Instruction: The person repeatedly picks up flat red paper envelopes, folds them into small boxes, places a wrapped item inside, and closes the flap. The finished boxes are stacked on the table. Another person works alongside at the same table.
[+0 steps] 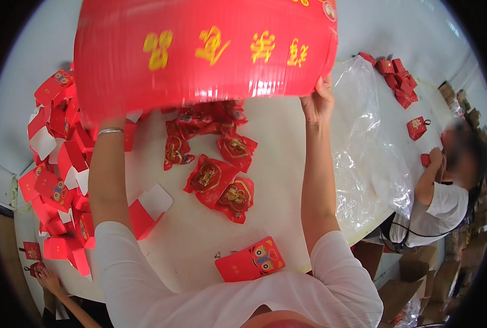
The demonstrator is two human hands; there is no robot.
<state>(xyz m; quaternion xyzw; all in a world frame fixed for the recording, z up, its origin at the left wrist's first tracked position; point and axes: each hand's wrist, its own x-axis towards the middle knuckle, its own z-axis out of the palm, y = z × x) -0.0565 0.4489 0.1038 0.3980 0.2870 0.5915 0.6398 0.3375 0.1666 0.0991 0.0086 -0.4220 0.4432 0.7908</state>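
Observation:
A large red carton (210, 60) with yellow lettering is held up over the table between both my hands. My right hand (319, 103) grips its lower right corner. My left hand (113, 122), with a silver bangle at the wrist, is at its lower left edge; the fingers are hidden by the carton. Below the carton lie several shiny red packets (206, 174) with gold print, heaped at the far end. Close to my body lies a flat red gift box (250, 259) with a cartoon face. An opened red box (145, 216) sits beside my left forearm.
A big pile of red folded boxes (63, 186) covers the table's left side. Clear plastic sheeting (364, 142) spreads along the right. Beyond it are more red boxes (399, 82) and a seated co-worker (440, 197). Another person's hand (49, 281) touches small red boxes at lower left.

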